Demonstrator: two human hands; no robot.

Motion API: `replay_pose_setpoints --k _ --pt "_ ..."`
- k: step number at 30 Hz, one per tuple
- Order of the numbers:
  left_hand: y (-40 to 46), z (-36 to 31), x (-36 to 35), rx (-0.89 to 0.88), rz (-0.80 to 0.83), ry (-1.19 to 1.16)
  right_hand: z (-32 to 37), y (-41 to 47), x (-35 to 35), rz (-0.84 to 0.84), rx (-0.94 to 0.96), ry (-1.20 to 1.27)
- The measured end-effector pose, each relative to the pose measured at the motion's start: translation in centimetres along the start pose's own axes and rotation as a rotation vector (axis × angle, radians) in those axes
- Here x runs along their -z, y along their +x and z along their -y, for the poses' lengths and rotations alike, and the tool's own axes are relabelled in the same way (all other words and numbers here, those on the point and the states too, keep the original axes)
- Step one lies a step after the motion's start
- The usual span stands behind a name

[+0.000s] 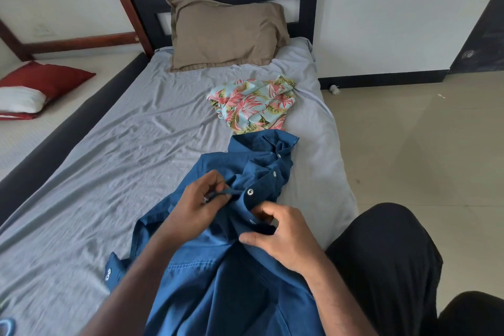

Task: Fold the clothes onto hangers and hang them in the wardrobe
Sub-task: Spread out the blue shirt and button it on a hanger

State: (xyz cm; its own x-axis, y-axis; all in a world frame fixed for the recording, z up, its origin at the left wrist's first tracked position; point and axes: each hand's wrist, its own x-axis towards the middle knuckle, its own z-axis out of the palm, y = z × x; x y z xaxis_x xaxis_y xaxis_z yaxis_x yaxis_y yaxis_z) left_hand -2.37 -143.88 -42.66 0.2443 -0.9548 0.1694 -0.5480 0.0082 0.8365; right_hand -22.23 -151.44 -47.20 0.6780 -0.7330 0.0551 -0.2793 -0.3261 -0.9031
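A blue button-up shirt [218, 275] lies spread on the grey bed sheet [131, 150], its collar toward the headboard. My left hand [196, 207] pinches the edge of the shirt's front placket. My right hand [283, 237] grips the opposite front edge near a white button. A crumpled floral shirt [253, 103] in pink, green and light blue lies beyond the blue shirt on the right side of the bed. No hanger or wardrobe is in sight.
A brown pillow [226, 33] leans on the black headboard [308, 3]. A second bed at left carries a red and white cushion [32, 90]. My dark-trousered knee [387, 259] sits at the bed's right edge, above the tiled floor [422, 144].
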Motion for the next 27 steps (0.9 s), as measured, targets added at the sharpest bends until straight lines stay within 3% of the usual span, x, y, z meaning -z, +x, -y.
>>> replay_pose_setpoints --k 2,7,11,15,18,21,24,27 --pt "0.5 0.0 1.1 0.005 0.056 0.019 -0.1 0.1 -0.2 -0.084 0.073 -0.103" --pt "0.6 0.6 3.1 0.142 0.295 0.113 0.0 0.7 1.9 -0.259 0.091 0.225" --pt "0.5 0.2 6.3 0.158 0.375 0.187 0.6 1.1 6.4 -0.067 0.023 0.27" --pt "1.1 -1.5 9.6 0.192 0.232 -0.007 1.2 1.8 11.1 0.234 -0.065 0.222" --pt "2.9 -2.2 10.0 0.172 0.052 0.081 1.7 3.8 12.1 0.267 -0.092 0.061" --pt "6.1 -2.1 9.7 0.078 -0.219 0.428 3.3 6.6 11.4 0.119 -0.091 -0.11" --pt "7.0 -4.1 7.8 -0.02 -0.488 0.45 5.0 8.3 10.2 -0.134 -0.017 -0.153" --pt "4.8 -4.8 4.1 -0.084 -0.505 0.418 5.4 7.0 8.4 -0.171 0.056 -0.121"
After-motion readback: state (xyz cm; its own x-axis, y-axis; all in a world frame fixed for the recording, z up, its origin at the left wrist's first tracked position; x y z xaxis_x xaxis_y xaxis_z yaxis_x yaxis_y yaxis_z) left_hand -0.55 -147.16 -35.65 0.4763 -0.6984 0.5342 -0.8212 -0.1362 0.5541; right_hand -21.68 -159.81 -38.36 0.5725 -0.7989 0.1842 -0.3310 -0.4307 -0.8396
